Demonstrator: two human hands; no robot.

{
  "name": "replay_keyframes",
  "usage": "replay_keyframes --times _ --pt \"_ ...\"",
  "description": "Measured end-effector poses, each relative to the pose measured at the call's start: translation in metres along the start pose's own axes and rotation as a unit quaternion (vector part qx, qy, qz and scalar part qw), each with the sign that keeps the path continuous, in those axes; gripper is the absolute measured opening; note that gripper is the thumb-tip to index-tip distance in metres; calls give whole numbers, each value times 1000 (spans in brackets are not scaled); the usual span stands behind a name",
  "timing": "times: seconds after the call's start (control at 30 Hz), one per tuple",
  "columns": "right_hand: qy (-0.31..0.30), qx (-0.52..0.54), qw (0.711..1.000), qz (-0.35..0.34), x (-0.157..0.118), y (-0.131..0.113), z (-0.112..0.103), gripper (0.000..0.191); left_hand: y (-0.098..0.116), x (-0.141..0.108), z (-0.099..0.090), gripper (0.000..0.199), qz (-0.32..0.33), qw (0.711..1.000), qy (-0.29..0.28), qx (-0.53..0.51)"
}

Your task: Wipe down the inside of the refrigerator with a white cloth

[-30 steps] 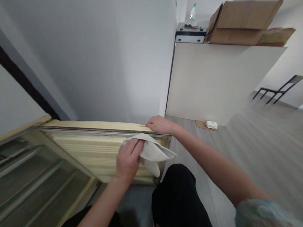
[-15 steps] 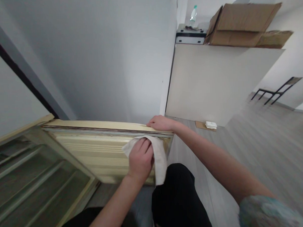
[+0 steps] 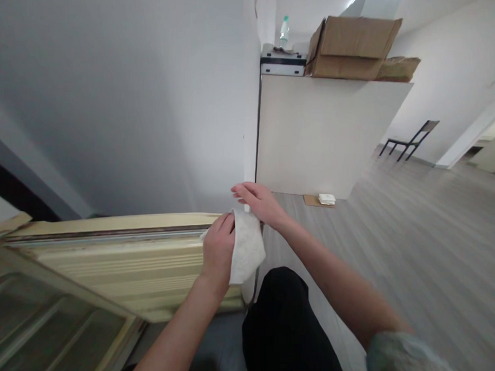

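White cloth [image 3: 246,250] in left hand [image 3: 218,250]

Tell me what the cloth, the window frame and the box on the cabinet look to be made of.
Cloth: soft white fabric or thick paper, limp and folding in the left hand. Window frame: probably painted wood or plastic, yellowed cream, grimy along its top groove. Box: plain brown cardboard, matte, flaps open.
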State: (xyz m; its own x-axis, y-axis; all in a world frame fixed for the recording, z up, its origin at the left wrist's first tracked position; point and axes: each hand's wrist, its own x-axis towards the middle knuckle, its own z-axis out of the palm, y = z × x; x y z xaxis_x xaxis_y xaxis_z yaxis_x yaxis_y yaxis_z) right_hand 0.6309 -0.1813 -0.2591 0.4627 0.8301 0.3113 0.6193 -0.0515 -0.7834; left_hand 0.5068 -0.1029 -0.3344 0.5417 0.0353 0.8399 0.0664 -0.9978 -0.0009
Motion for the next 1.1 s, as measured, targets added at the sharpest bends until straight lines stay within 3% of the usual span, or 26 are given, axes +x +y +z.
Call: replay_keyframes --times 0.07,0.13,0.2,0.27,0.37,0.43,0.53,0.7,0.87,0.97,1.1 --pt "61 -99 986 -123 -34 -8 -4 37 -1 1 0 24 -17 1000 -20 -15" --pt "38 -184 960 -208 -58 -8 -5 46 -10 5 -3 21 -26 997 -53 -45" --pt "10 -219 947 -233 -69 2 -3 46 -27 12 -10 22 -7 988 -124 -95" --pt "13 -214 946 -242 -69 18 -1 34 -48 19 -20 30 20 965 -210 -156" --pt "51 -195 947 -251 -67 40 -4 30 -74 23 -29 43 0 957 -246 -151" --pt "132 -189 947 -222 -70 52 -5 31 -82 21 -27 52 -10 967 -237 -90" --pt "239 -166 948 -128 -78 70 1 32 -82 15 -17 49 -17 971 -232 -53" --pt "261 -96 960 -45 -86 86 33 30 -74 12 -14 49 -27 977 -203 -52" --pt "341 -124 931 -24 -94 88 68 30 -72 11 -23 48 -22 977 -203 -61" --pt "365 -159 917 4 -107 113 96 25 -72 9 -24 46 -20 977 -203 -57" --pt "323 -178 928 54 -134 163 129 33 -71 8 -22 45 -23 981 -189 -43"
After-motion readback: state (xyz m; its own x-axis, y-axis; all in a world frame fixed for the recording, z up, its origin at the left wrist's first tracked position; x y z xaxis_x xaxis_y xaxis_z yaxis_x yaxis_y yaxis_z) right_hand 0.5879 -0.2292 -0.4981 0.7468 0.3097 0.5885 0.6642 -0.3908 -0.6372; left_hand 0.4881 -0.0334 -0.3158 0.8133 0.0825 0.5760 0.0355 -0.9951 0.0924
